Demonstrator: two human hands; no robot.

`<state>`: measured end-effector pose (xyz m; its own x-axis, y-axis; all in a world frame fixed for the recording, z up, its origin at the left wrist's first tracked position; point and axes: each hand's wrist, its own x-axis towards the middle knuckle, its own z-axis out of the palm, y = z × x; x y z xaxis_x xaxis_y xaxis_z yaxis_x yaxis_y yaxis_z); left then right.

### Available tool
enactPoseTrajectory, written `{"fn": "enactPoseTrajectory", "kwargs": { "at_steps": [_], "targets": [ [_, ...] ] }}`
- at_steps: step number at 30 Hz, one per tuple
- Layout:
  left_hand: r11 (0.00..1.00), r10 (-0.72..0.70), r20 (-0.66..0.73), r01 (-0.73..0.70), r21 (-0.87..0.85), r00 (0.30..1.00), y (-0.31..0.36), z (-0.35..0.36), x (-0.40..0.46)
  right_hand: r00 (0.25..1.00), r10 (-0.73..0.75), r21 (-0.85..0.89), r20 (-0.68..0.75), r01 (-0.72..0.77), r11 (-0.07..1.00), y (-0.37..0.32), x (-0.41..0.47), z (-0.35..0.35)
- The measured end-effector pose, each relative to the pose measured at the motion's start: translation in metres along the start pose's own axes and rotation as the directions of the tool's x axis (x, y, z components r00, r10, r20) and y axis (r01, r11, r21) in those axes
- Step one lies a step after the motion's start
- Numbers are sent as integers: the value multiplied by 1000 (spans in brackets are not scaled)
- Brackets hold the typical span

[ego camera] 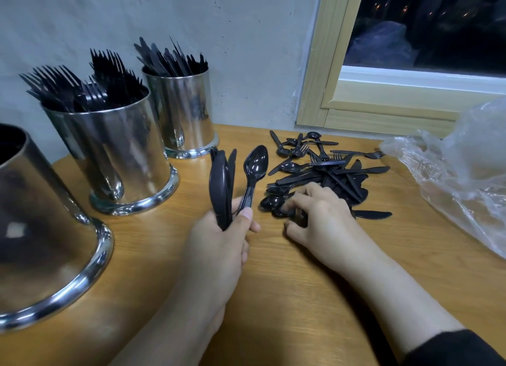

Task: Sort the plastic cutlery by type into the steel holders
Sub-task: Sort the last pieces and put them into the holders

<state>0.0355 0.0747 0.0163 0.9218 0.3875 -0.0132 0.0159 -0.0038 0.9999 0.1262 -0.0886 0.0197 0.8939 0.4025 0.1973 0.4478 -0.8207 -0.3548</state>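
Note:
My left hand [221,239] grips a bundle of black plastic spoons [220,185], and one spoon [254,168] sticks out to the right under my thumb. My right hand [317,218] lies on the near edge of the mixed pile of black cutlery [323,171], its fingers curled round a spoon [273,203] there. Three steel holders stand on the left: the nearest [41,229] shows a dark inside, the middle one [115,152] is full of forks, and the far one [183,111] holds knives.
The wooden table [273,297] meets a grey wall at the back. A crumpled clear plastic bag [460,174] lies at the right edge. A wood-framed window [383,92] is behind the pile.

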Motion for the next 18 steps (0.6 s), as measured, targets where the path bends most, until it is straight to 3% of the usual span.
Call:
{"fn": "enactPoseTrajectory", "kwargs": {
  "at_steps": [6,8,10,13,15,18],
  "targets": [
    [1000,5,-9,-5,12,1000,1,2,1,992,-45,-8,-118,45,999,1,1,10],
    [1000,13,-12,-13,25,1000,2,2,1,959,-112,39,-260,126,991,2,1,5],
    [1000,20,-22,-20,0,1000,6,3,0,872,-142,141,-469,233,962,-2,-1,-5],
    [999,52,-21,-52,-5,998,14,4,-2,746,-21,394,-665,374,839,-13,-8,-19],
    [996,81,-30,-80,36,996,16,5,-3,767,93,570,-634,382,727,-16,-12,-21],
    [991,97,-35,-93,99,995,14,7,-2,844,244,810,-478,316,494,-25,-15,-19]
  ]
}}
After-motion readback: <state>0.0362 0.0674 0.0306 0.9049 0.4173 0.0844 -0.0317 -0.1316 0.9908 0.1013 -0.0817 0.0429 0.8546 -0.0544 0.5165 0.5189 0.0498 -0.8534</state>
